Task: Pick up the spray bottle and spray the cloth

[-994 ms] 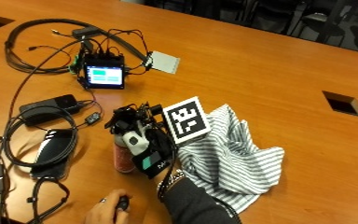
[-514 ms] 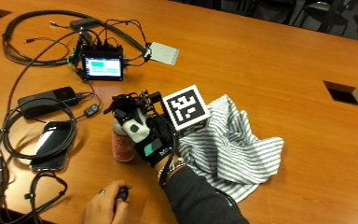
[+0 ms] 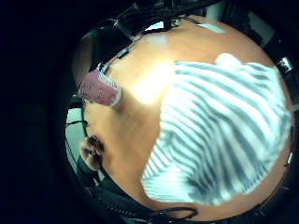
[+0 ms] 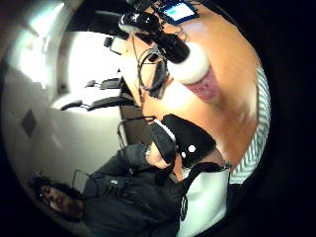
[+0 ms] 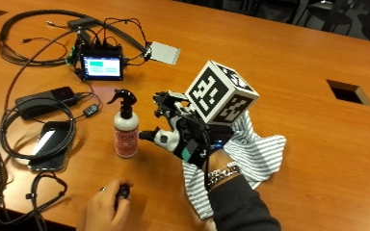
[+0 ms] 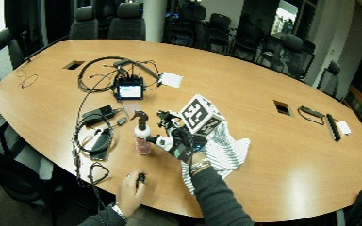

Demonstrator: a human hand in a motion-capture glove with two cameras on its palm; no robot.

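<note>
The spray bottle (image 5: pixel 125 130) stands upright on the wooden table (image 5: pixel 300 57); it has a pink label, a white shoulder and a black trigger head. My gloved right hand (image 5: pixel 180 132) hovers just to its right, apart from it, with the fingers spread and holding nothing. The thumb points toward the bottle. The grey-and-white striped cloth (image 5: pixel 258 149) lies crumpled under and to the right of my wrist. In the palm views the bottle (image 3: pixel 100 88) (image 4: pixel 195 66) stands free beside the cloth (image 3: pixel 219 140). The wide outside view shows the same: bottle (image 6: pixel 141 136), hand (image 6: pixel 178 139), cloth (image 6: pixel 228 153).
A small screen device (image 5: pixel 101 66) with cables sits behind the bottle. A power brick (image 5: pixel 44 98), a phone (image 5: pixel 47 142) and looped cords lie to the left. The bare left hand (image 5: pixel 105 207) holds a small black object at the near edge. A table cutout (image 5: pixel 349 91) is at right.
My right hand was over the bottle's top a second ago; it is now off it and to its right, and the bottle stands free. The outside camera has also shifted.
</note>
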